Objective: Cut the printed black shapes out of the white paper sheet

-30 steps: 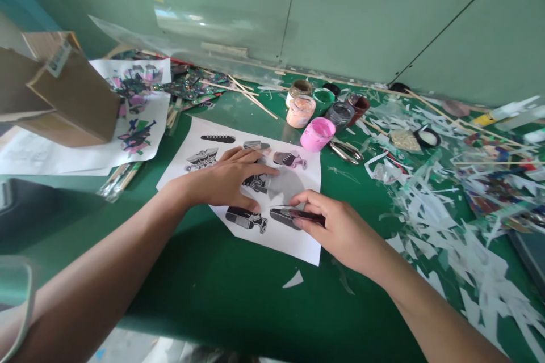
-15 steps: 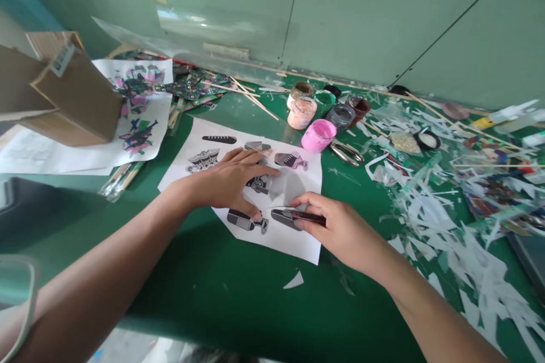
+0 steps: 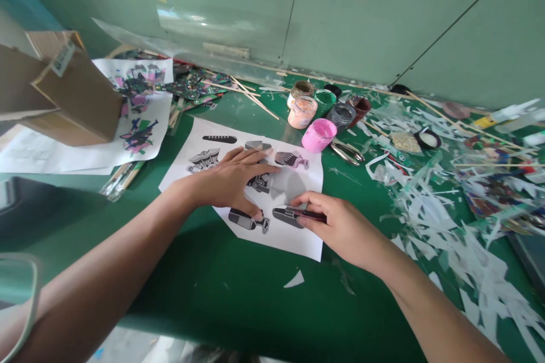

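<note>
A white printed sheet (image 3: 298, 241) with black and grey figures lies on the green table (image 3: 238, 300). My left hand (image 3: 227, 181) rests flat on the sheet, fingers stretched out, pressing it down. My right hand (image 3: 340, 229) is closed on a thin dark craft knife (image 3: 313, 215), its tip on the sheet at a grey printed figure (image 3: 284, 215). A grey shadowed patch of the sheet lies between the two hands.
Several small paint jars, one pink (image 3: 317, 134), stand behind the sheet with metal pliers (image 3: 347, 151) beside them. White paper scraps (image 3: 447, 238) and thin wooden sticks (image 3: 251, 96) litter the right side. A cardboard box (image 3: 72, 96) and coloured prints (image 3: 138, 133) sit at left.
Both hands have barely moved; the view has shifted slightly, and the knife stays on the same printed figure.
</note>
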The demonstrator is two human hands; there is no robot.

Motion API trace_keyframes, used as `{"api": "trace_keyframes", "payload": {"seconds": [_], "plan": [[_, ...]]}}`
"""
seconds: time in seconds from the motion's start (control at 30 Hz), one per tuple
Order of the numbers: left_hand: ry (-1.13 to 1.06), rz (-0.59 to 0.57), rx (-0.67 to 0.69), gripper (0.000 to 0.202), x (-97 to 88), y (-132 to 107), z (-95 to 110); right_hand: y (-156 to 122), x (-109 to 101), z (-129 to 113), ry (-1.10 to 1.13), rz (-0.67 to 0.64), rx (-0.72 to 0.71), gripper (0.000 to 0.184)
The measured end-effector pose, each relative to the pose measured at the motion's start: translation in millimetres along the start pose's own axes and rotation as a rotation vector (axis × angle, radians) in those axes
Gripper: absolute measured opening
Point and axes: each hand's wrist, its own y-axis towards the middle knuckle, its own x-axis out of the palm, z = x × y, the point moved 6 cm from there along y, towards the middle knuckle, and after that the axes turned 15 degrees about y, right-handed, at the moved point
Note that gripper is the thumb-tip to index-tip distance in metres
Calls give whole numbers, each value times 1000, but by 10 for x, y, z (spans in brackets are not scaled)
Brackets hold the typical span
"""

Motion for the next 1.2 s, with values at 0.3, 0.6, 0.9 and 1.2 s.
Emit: {"api": "trace_keyframes", "payload": {"seconds": [0.3, 0.6, 0.9, 1.2], "plan": [[7, -19, 17, 95, 1, -23, 19, 44, -16, -100, -29, 107, -15, 14], [20, 5, 2, 86, -20, -10, 41, 138, 37, -21, -18, 159, -110, 13], [3, 37, -10, 91, 4, 2, 12, 67, 55, -31, -57, 158, -113, 8], [-9, 29, -24, 89, 8, 2, 18, 12, 82, -107, -103, 117, -161, 7]]}}
